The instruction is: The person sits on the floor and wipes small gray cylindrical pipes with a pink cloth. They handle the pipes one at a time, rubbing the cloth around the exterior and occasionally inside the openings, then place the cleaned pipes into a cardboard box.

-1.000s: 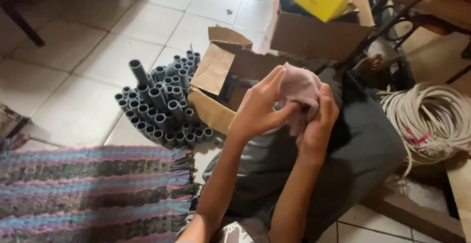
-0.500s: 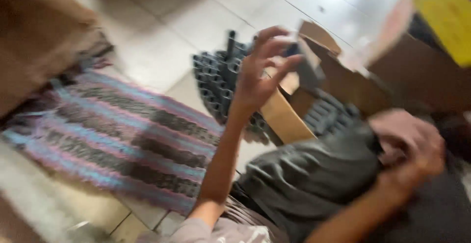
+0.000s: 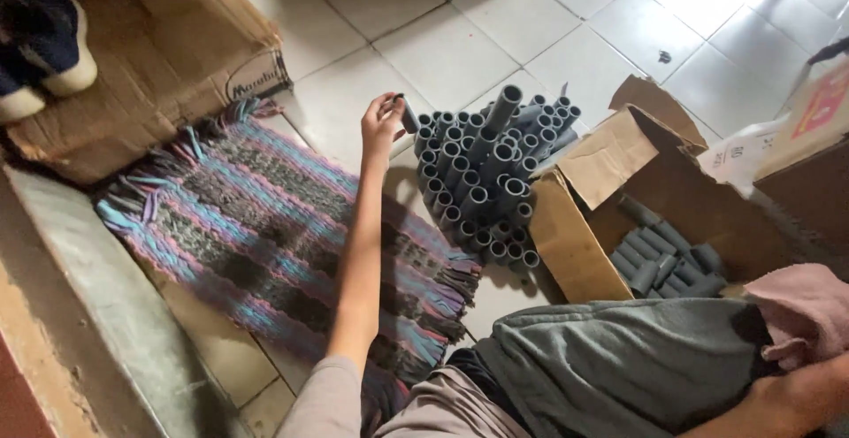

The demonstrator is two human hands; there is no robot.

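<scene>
Presently, the scene is being read as follows.
Left hand: the left hand (image 3: 382, 122) is being held out over the floor, arm stretched from the lower edge of the view.
Left grip: a short grey tube (image 3: 409, 115) is being pinched between the curled fingers and thumb; the hand is closed narrowly around it.
Tube position: the tube is being held just beside the upper left edge of the stack of grey tubes (image 3: 486, 177), whether touching it cannot be told.
Stack: the tubes are being kept standing on end on the white tiled floor (image 3: 495, 22), packed close together, one taller piece leaning at the top.
Right hand: the right hand (image 3: 796, 398) is being shown only in part at the lower right corner; how far it is open cannot be told.
Right contact: a pink cloth (image 3: 800, 310) is being pressed against the lap beside that hand, over dark grey fabric.
Box: an open cardboard box (image 3: 575, 243) is being seen just right of the stack, with more grey tubes lying inside.
Rug: a striped fringed rug (image 3: 265, 217) is being crossed by the left forearm.
</scene>
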